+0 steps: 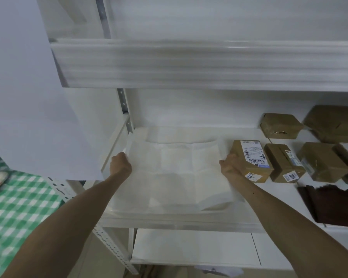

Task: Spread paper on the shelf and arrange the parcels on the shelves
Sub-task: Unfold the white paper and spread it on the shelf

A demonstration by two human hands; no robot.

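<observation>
A creased white paper sheet (pixel 175 173) lies across the left half of the middle shelf (pixel 181 222). My left hand (pixel 120 164) grips its left edge and my right hand (pixel 230 165) grips its right edge. Both sides of the sheet curl upward at my fingers. Several brown parcels sit on the right half of the same shelf. The nearest one, a labelled parcel (pixel 250 159), touches my right hand, and another labelled parcel (pixel 283 165) stands just beyond it.
The upper shelf's front rail (pixel 189 65) overhangs above. A lower shelf (pixel 195 247) holds white paper. A dark brown cloth (pixel 329 205) lies at the shelf's right front. At the left are a green checked tablecloth (pixel 18 207) and a large white sheet (pixel 28 97).
</observation>
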